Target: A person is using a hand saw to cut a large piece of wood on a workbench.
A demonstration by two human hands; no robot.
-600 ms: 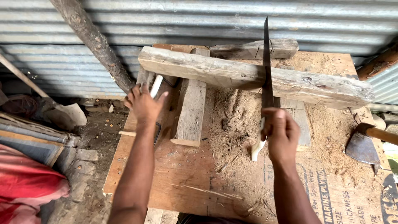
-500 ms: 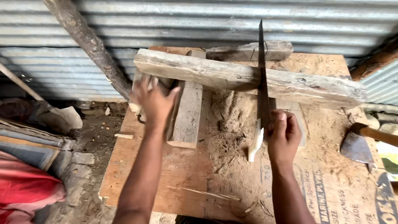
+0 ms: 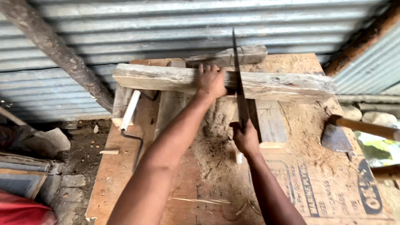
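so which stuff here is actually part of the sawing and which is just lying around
In use:
left hand pressing on the weathered plank
right hand gripping the handsaw
plywood bench

Lying about:
axe
white-handled tool
sawdust
stone

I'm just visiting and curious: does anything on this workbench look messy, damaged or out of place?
Sawdust lies heaped on the plywood bench under the weathered plank, which the left hand presses down beside the saw held by the right hand. The plank's far right end looks rough and chipped. A hatchet lies by the bench edge.
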